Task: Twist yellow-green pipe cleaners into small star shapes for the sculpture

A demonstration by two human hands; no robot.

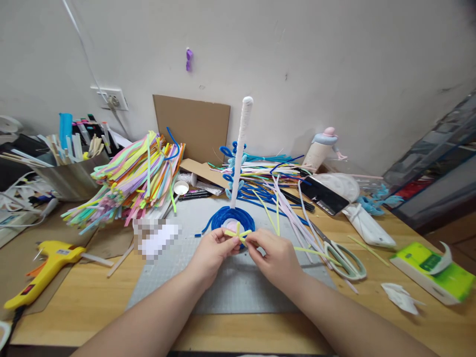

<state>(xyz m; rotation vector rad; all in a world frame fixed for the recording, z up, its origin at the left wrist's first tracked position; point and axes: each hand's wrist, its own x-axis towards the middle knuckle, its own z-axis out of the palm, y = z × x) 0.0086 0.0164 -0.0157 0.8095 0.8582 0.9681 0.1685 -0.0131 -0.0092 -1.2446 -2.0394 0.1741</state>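
Between my two hands is a yellow pipe cleaner [238,231] bent into a small star-like shape with several short arms. My left hand [213,250] pinches its left side, fingers closed. At its right side the fingertips of my right hand [273,255] are closed on it too. Just behind my fingers lies a coiled blue pipe-cleaner base [217,218] with a pale pink centre. A white wrapped stick [241,144] rises upright from it, with blue looped pipe cleaners [229,173] along its left side. My fingers partly cover the base.
A grey cutting mat [171,292] lies under my hands. Scissors [345,260], loose pipe cleaners [284,208], a phone [323,195] and a tissue pack [431,270] are on the right. A yellow glue gun [40,270] and a pipe-cleaner bundle [137,173] are on the left.
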